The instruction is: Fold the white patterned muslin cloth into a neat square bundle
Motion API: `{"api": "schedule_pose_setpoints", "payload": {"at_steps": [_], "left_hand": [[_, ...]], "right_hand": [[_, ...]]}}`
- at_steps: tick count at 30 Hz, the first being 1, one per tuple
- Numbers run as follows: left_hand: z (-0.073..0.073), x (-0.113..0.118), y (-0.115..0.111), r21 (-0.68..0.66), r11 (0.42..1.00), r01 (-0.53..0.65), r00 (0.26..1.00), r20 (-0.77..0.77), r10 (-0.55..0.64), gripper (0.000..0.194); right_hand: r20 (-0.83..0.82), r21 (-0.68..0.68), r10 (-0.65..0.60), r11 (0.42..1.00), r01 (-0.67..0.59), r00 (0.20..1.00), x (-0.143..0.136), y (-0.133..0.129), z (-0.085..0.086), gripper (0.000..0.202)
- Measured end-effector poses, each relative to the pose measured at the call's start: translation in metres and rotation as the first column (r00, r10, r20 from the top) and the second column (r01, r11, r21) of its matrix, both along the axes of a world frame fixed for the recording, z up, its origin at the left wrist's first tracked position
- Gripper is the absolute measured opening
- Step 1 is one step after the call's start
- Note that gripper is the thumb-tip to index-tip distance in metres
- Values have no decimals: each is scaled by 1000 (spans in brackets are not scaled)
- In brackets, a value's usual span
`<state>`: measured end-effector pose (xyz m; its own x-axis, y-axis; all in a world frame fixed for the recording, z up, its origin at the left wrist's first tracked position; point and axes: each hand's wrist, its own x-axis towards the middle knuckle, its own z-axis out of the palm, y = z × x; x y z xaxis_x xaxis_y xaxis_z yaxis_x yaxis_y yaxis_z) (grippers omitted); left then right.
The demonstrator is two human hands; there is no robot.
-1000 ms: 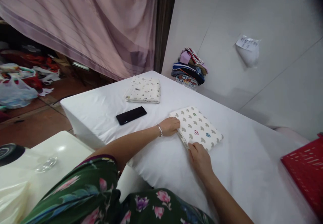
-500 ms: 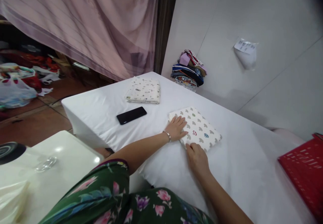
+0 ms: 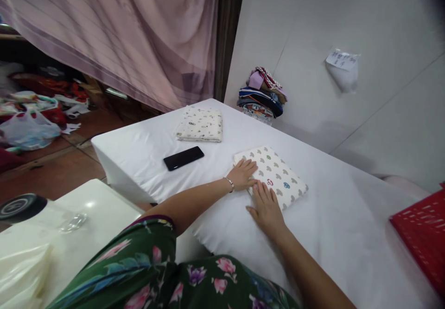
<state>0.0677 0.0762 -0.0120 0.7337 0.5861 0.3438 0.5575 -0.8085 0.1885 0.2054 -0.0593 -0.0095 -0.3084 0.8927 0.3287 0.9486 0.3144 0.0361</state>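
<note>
A folded white cloth with grey mushroom-like shapes [image 3: 281,175] lies on the white-covered table [image 3: 333,216]. My left hand [image 3: 242,174], with a bracelet at the wrist, rests flat on its left part, fingers spread. My right hand [image 3: 267,209] lies on the near edge of the same cloth, fingers stretched out and thumb apart on the table cover. Further back is a second folded cloth with a small print [image 3: 200,124]. Between it and my left arm lies a black phone [image 3: 183,158].
A stack of folded fabrics [image 3: 260,94] stands by the wall beyond the table. On the right is a red perforated object [image 3: 422,234]. A glossy white surface [image 3: 104,207] sits at the lower left, and plastic bags [image 3: 31,130] lie on the floor.
My right hand has opened from a pinch at the cloth's near edge and now lies flat there. My left hand stays on the cloth. The view has shifted slightly.
</note>
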Motion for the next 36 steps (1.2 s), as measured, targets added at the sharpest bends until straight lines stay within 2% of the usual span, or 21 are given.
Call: {"api": "schedule_pose_setpoints", "payload": {"at_steps": [2,4,8,10,12,16,17,19,22,26,28,30,33,36], "left_hand": [[2,-8,13,-34,999,-42,999,-13,42,45],[5,-16,28,-99,984,-149,989,-35,146,42],[9,-26,53,-282,897,-341,940,-107,323,49],[12,-27,61,-349,855,-384,923,-143,356,50],[18,-25,66,-373,837,-401,916,-161,367,49],[36,-9,68,-342,826,-448,893,-126,432,49],[39,-4,65,-318,839,-441,896,-104,432,49],[42,8,57,-236,900,-366,930,-56,363,50],[32,18,43,-150,960,-238,971,-62,231,52],[8,17,35,-180,941,-287,957,-104,271,57],[2,15,38,-161,944,-288,956,-100,275,57],[1,15,40,-146,946,-288,956,-105,275,57],[3,15,41,-138,944,-298,952,-119,283,57],[5,14,40,-151,941,-302,950,-133,283,57]], "right_hand": [[41,-7,-9,1000,10,999,0,-2,-10,59],[57,-16,-19,1000,20,998,0,-3,-14,58],[63,-24,-34,999,35,997,2,-2,-13,57],[60,-31,-34,999,36,998,2,-2,-12,57],[57,-45,-33,998,35,998,2,-2,-12,57],[57,-78,-36,996,40,998,1,-1,-13,57],[53,-83,-37,996,41,998,1,-1,-13,57],[35,-91,-36,995,39,999,0,-1,-13,57],[-21,-132,-36,991,33,999,0,-3,-10,58],[-175,-306,-52,952,-4,983,2,-7,6,60],[-284,-398,-81,916,-41,955,4,-3,18,57],[-363,-428,-131,903,-41,922,9,8,31,54],[-348,-371,-226,924,87,910,26,34,43,53],[-202,-355,-399,881,313,894,52,54,37,55]]}}
